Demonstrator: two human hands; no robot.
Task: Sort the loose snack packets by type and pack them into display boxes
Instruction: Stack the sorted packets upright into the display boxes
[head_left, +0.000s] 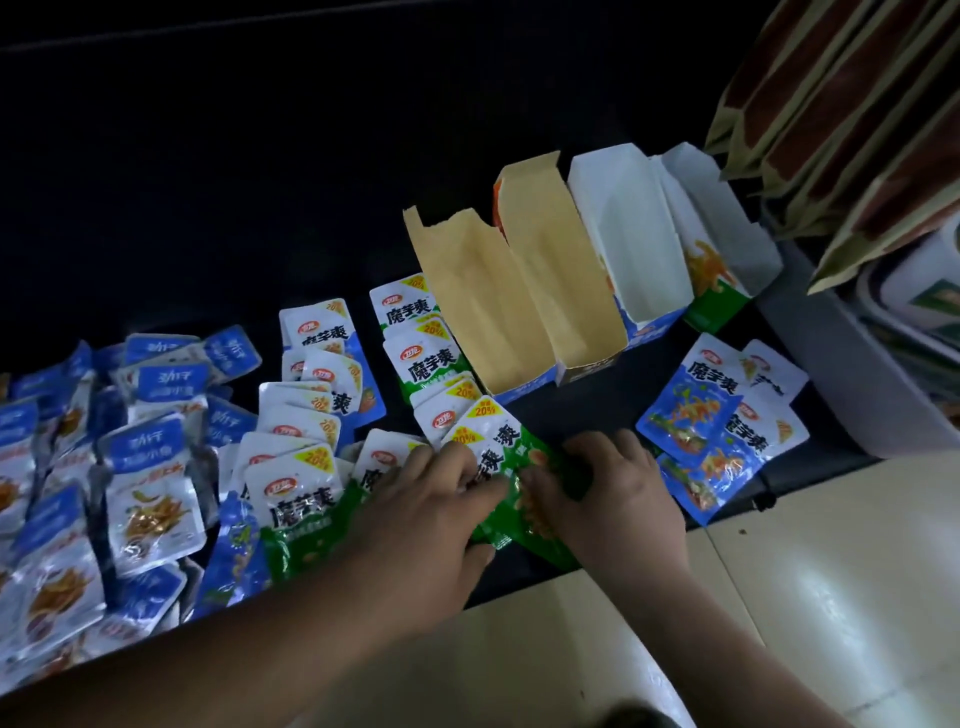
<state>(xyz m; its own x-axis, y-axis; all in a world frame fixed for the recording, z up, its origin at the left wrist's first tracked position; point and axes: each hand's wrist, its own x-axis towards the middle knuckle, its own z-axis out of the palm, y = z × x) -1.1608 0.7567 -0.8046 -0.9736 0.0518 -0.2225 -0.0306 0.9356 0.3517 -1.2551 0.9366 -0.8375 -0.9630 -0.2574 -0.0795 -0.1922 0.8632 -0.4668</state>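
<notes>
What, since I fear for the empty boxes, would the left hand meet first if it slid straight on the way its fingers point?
The left hand first meets the green packets it grips, then likely the right hand; the empty boxes seem to lie off that line.

On the green packets (423, 358): 魔芋爽 in big dark characters across the white top half. In the yellow corner badge (485, 410) of the same kind: 20%, with smaller print above it too blurred to read. On the blue packets (696, 410) at the right: 魔芋爽 again. Above that name, a red oval logo (280, 487), lettering too small to make out. On the blue-topped fish packets (150, 483) at the left: 劲仔 in white, the line beneath blurred.
</notes>
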